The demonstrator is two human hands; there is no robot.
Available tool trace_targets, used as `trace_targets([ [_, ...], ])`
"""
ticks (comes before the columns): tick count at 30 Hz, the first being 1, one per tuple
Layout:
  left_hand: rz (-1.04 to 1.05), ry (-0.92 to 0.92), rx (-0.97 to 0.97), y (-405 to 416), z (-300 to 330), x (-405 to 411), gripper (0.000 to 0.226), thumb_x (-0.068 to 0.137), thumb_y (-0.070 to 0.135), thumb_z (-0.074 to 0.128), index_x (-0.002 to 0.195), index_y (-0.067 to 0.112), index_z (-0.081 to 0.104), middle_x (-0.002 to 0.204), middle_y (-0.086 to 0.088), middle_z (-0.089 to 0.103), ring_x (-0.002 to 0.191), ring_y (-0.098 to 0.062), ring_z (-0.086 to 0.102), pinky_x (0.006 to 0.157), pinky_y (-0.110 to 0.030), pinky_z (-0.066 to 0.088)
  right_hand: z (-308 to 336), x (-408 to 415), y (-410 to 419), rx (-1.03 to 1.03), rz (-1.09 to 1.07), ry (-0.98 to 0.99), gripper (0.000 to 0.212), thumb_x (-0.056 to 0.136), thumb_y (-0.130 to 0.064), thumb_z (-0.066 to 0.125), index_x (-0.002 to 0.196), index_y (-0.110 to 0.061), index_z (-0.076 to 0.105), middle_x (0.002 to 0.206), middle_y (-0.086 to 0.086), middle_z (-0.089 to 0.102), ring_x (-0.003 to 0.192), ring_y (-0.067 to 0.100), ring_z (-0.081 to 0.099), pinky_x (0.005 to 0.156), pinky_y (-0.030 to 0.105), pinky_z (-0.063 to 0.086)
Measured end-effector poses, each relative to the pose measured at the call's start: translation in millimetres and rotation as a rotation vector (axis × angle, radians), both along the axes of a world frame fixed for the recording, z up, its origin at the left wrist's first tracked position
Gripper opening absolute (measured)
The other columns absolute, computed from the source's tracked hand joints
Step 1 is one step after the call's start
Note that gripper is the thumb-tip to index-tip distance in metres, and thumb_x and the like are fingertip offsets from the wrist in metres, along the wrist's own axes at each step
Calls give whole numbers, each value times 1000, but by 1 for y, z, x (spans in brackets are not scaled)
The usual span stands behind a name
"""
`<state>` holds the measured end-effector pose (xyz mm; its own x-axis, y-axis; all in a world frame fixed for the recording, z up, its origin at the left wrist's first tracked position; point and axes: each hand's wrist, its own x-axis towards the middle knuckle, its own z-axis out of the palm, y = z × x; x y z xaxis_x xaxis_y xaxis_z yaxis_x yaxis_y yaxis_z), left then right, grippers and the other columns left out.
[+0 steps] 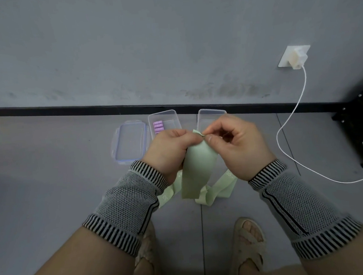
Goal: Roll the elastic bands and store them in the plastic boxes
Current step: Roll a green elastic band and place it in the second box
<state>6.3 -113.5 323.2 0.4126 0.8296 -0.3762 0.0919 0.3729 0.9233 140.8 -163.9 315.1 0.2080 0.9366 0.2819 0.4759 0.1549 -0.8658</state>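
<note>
View count: one, head-worn, wide-angle. Position: sitting above the person's forearms, looking forward and down. Facing: pointing toward a grey wall (pixel 149 43) and its black skirting strip (pixel 68 107), with the floor (pixel 40 177) filling the lower half. Nearness: the left hand (pixel 168 151) and right hand (pixel 238 146) are appearing close, at frame centre; the sandalled feet (pixel 248 239) are showing at the bottom edge, directly beneath. Farther off: two plastic boxes (pixel 164 119) are lying by the wall. Lens: straight lines are bending toward the edges. Shared coverage: single view only.
</note>
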Motion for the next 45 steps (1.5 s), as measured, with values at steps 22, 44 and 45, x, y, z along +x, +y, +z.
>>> trace_targets([
  [22,16,-26,55,-2,-1,-4,19,91,9,54,77,-2,60,69,-14,56,57,-20,51,53,-23,45,-1,6,2,-150,45,383,23,85,-9,65,79,-29,74,76,-5,70,76,13,64,75,32,54],
  [44,64,-82,66,-2,-3,0,13,90,3,53,90,-8,62,80,-17,63,69,-21,60,63,-28,54,0,4,5,-277,-8,594,18,82,1,65,69,-12,66,65,6,66,60,15,62,63,30,52],
  [45,71,-87,59,-1,-3,1,13,90,2,53,91,-8,61,80,-18,63,70,-23,60,63,-28,54,1,4,5,-285,-3,635,17,82,2,64,70,-9,65,65,6,66,59,14,61,62,29,52],
])
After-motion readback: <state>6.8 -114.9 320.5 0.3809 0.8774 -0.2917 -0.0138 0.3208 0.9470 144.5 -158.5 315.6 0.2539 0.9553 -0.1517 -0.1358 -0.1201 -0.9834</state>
